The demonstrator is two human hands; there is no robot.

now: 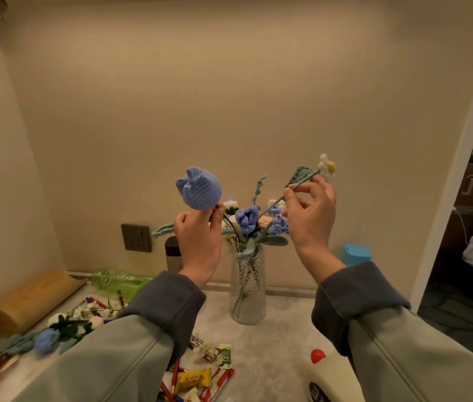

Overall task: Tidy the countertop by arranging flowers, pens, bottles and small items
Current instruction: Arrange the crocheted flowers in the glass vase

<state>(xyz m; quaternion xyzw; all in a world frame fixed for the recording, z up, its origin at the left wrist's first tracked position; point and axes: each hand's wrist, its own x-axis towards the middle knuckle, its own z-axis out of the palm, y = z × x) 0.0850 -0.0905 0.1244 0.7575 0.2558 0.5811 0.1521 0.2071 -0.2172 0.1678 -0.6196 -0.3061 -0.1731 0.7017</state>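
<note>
What worries me most is the tall clear ribbed glass vase [247, 288]. It stands toward the back edge of the pale stone countertop [281, 329], below and between my two raised hands. It is narrow and already crowded with crocheted blooms, so I judge that a stem pushed in at a slant, or a cuff catching its rim, could tip it. The thin stem could also snag among those already inside and drag one out. My left sleeve [130, 343] hangs over the wrapped sweets [193, 380] and red pens [174, 375] at the near edge, so lowering that arm carelessly could sweep them off.

My left hand [199, 242] curls its fingers round the stem just under the head of a blue crocheted tulip [199, 191], held upright above and left of the vase. My right hand [310, 216] pinches the green stem of a white-and-yellow crocheted daisy [328, 166] between thumb and fingertips. That stem slants down toward the bouquet, and I cannot tell whether its lower end is in the vase.
</note>
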